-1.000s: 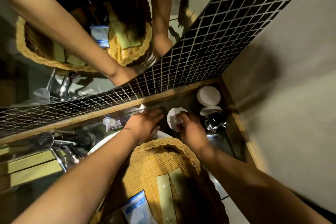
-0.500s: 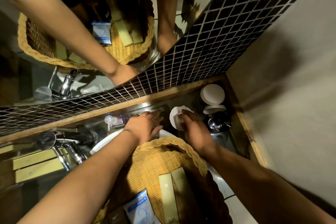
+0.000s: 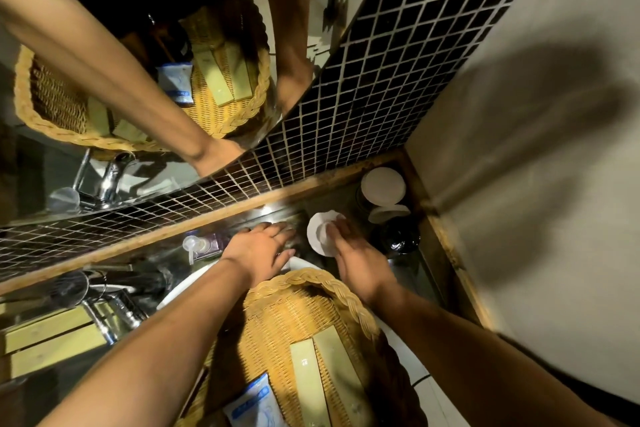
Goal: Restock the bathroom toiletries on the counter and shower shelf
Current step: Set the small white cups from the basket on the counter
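Observation:
My right hand [image 3: 356, 256] pinches a round white paper lid [image 3: 317, 232] at the back of the steel counter [image 3: 405, 274]. Just left of it, my left hand [image 3: 263, 248] lies with fingers stretched flat over the counter; what lies under them is hidden. A wicker basket [image 3: 311, 291] sits below both hands on the sink and holds two long green boxes [image 3: 308, 388] and a blue-and-white sachet [image 3: 252, 406]. Right of the lid stand a cup capped with a white lid [image 3: 382, 187], a second white lid [image 3: 389, 213] and a dark glass [image 3: 398, 237].
A clear pump bottle [image 3: 199, 246] stands at the counter's back, left of my left hand. The chrome tap [image 3: 117, 312] and two more green boxes [image 3: 52, 343] are at far left. A mirror [image 3: 138, 80] and black tiled wall [image 3: 398, 62] rise behind; a plain wall [image 3: 536, 184] closes the right.
Both hands stay almost where they were. My left hand's fingers have reached slightly farther along the counter, and my right hand keeps its hold on the white lid.

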`<control>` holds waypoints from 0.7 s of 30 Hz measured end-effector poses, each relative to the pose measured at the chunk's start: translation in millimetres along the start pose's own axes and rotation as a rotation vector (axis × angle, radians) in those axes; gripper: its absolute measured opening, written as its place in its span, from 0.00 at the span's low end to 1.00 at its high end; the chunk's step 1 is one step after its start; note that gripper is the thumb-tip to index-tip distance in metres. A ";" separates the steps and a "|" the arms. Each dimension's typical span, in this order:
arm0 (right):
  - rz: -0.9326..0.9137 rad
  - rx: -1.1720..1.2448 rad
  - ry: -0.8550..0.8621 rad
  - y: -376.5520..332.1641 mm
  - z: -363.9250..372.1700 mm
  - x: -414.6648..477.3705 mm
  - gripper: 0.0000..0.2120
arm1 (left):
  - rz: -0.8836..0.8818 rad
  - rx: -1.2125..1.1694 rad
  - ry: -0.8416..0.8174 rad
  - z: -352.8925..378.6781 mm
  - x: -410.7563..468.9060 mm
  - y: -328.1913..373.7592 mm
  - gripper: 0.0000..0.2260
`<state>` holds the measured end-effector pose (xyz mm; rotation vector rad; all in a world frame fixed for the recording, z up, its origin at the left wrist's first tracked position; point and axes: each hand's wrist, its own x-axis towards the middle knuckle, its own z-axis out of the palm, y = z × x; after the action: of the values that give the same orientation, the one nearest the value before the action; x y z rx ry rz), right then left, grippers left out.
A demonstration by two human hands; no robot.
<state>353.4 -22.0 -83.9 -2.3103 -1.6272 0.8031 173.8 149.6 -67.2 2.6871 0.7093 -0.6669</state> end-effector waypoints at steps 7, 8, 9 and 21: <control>0.041 -0.140 -0.128 9.7 0.7 -20.1 0.38 | -0.138 -0.031 0.001 -7.7 -3.1 3.7 0.28; 0.053 -0.142 -0.129 7.6 -1.4 -20.7 0.38 | -0.153 -0.044 0.004 -9.8 -5.7 3.5 0.27; 0.066 -0.148 -0.134 4.6 -4.5 -21.1 0.38 | -0.159 -0.049 0.011 -12.7 -9.0 3.4 0.27; -0.134 -0.350 -0.045 -44.5 -96.3 -42.4 0.38 | -0.163 -0.081 0.179 -66.5 -95.8 36.8 0.26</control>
<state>358.9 -30.8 29.9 -2.3814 -2.0601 0.5836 143.0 106.2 42.9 2.6569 0.9874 -0.4271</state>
